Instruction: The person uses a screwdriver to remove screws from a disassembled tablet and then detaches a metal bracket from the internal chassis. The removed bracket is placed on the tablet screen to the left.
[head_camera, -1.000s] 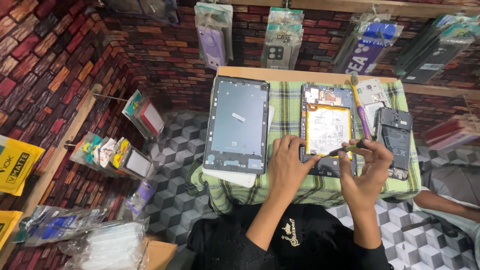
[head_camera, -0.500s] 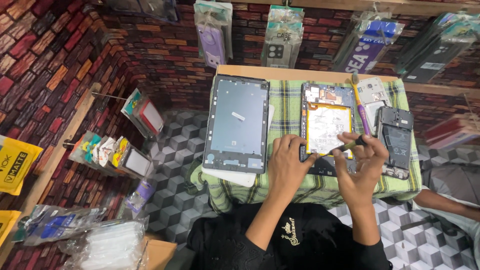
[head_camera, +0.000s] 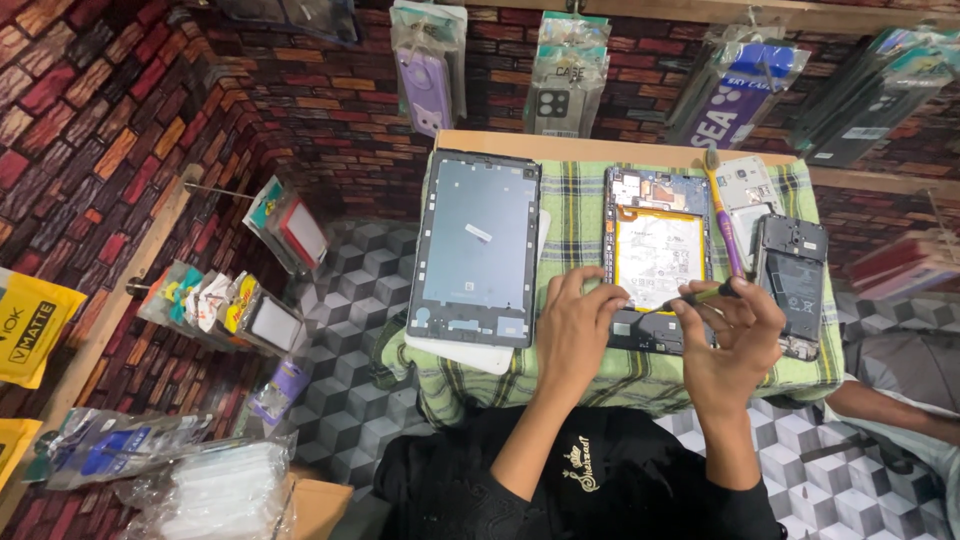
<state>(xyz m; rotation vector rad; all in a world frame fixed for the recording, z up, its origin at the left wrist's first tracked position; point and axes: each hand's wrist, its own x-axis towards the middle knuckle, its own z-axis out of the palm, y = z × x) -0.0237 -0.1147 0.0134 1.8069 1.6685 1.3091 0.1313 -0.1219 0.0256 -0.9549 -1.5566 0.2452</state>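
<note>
While both hands stay where they were a second ago, little differs between the frames: the right hand (head_camera: 735, 335) has drawn its dark tool (head_camera: 700, 295) slightly lower and flatter across the opened tablet (head_camera: 658, 262), and the left hand (head_camera: 575, 335) has barely shifted. That tablet lies on the green plaid cloth (head_camera: 575, 215), long axis running from 12 to 6 o'clock, its circuit-board end at 12 and its near end under the hands at 6, pale battery facing up. The right hand pinches the tool between thumb and fingers, the tip pointing toward 9 o'clock at the battery's lower edge. The left hand is loosely curled, fingertips pressing on the tablet's frame at its 7 o'clock corner, holding nothing. At 9 o'clock of the tablet lies a detached grey back panel (head_camera: 473, 248), parallel to it. At 3 o'clock rest a purple-handled brush (head_camera: 722, 215) and an opened black phone (head_camera: 790, 280).
</note>
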